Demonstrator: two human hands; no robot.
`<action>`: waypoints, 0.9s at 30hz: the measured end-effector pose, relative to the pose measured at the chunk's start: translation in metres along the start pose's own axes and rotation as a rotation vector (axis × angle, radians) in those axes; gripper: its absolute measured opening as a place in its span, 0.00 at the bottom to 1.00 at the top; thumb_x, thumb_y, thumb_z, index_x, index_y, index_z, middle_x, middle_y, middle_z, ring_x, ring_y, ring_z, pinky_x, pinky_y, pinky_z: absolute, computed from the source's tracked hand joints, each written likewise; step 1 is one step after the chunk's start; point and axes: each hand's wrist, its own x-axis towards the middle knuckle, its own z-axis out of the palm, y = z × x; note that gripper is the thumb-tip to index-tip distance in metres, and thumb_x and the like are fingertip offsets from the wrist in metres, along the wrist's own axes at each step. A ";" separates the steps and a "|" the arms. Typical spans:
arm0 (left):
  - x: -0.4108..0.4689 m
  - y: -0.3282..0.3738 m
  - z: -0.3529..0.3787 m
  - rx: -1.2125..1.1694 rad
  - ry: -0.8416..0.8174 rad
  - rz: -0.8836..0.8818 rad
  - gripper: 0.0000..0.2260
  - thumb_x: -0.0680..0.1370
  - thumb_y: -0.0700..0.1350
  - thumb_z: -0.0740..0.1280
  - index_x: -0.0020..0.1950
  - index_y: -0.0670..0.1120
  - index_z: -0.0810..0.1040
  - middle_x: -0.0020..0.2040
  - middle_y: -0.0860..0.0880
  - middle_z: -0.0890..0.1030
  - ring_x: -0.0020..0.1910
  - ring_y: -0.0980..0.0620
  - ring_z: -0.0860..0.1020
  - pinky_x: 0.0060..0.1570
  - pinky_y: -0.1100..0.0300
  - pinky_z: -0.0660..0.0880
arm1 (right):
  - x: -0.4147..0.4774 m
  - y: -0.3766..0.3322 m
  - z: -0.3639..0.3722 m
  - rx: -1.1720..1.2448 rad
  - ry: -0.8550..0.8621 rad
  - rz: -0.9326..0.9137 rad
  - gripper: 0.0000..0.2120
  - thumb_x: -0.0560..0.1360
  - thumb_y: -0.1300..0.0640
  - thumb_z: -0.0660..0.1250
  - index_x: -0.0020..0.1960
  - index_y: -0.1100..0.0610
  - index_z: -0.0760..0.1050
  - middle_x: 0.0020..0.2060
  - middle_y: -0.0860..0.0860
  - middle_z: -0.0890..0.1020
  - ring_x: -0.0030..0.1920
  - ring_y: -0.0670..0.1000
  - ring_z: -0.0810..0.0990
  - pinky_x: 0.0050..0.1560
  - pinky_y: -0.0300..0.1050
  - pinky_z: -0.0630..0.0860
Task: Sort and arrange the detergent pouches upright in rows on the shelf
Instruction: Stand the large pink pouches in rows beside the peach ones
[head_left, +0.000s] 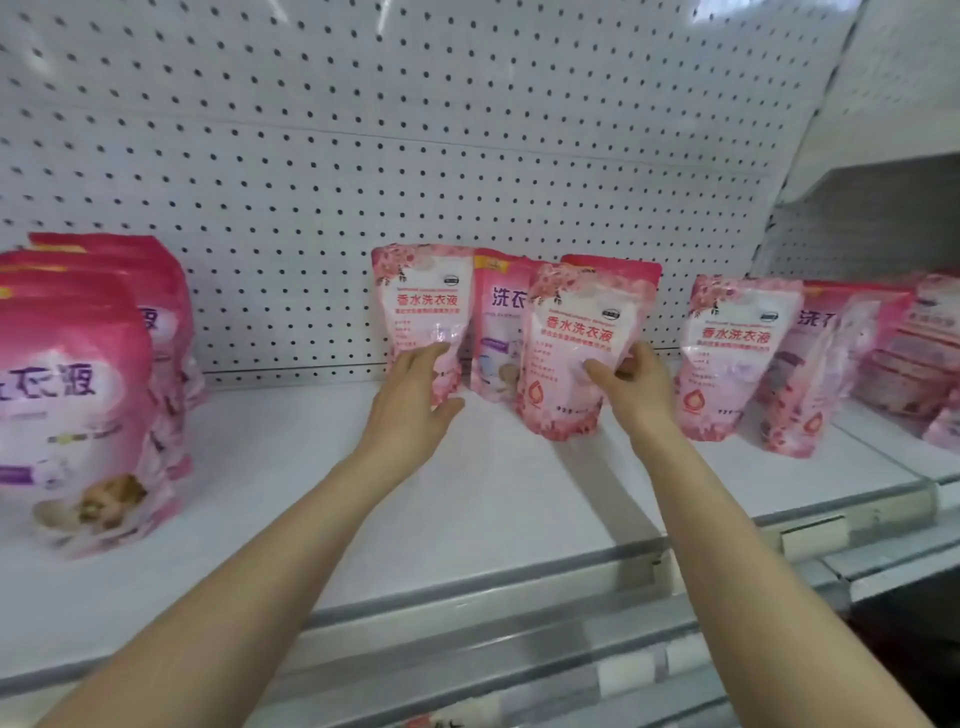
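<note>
The right hand (636, 389) pinches the middle pouch (576, 353), thumb on its front, fingers behind its right edge. The pouch stands upright on the shelf (519, 493). Behind and left of it the left pouch (423, 306) also stands upright, and the left hand (415, 395) presses straight fingers on its front.

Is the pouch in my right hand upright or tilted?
Tilted: the pouch leans rightward, top past base, in the right hand.
</note>
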 end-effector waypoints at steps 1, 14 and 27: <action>0.016 0.009 0.015 -0.002 -0.015 -0.025 0.30 0.76 0.44 0.69 0.75 0.48 0.62 0.69 0.45 0.68 0.65 0.47 0.71 0.64 0.48 0.71 | 0.006 0.004 -0.005 -0.028 -0.029 -0.038 0.05 0.76 0.59 0.70 0.50 0.53 0.77 0.43 0.47 0.83 0.46 0.54 0.83 0.51 0.55 0.81; 0.104 0.026 0.109 -0.216 0.218 -0.353 0.31 0.71 0.43 0.75 0.70 0.44 0.65 0.64 0.46 0.77 0.62 0.46 0.76 0.62 0.52 0.73 | 0.035 0.051 -0.094 -0.249 0.128 -0.236 0.12 0.76 0.59 0.69 0.35 0.51 0.72 0.29 0.43 0.76 0.31 0.44 0.75 0.30 0.38 0.64; 0.042 0.028 0.060 -0.157 0.008 -0.298 0.22 0.71 0.50 0.75 0.63 0.52 0.75 0.54 0.52 0.81 0.51 0.50 0.78 0.51 0.56 0.73 | 0.026 0.022 -0.096 -0.239 0.461 -0.328 0.26 0.74 0.57 0.71 0.69 0.57 0.65 0.64 0.55 0.74 0.64 0.57 0.74 0.65 0.56 0.72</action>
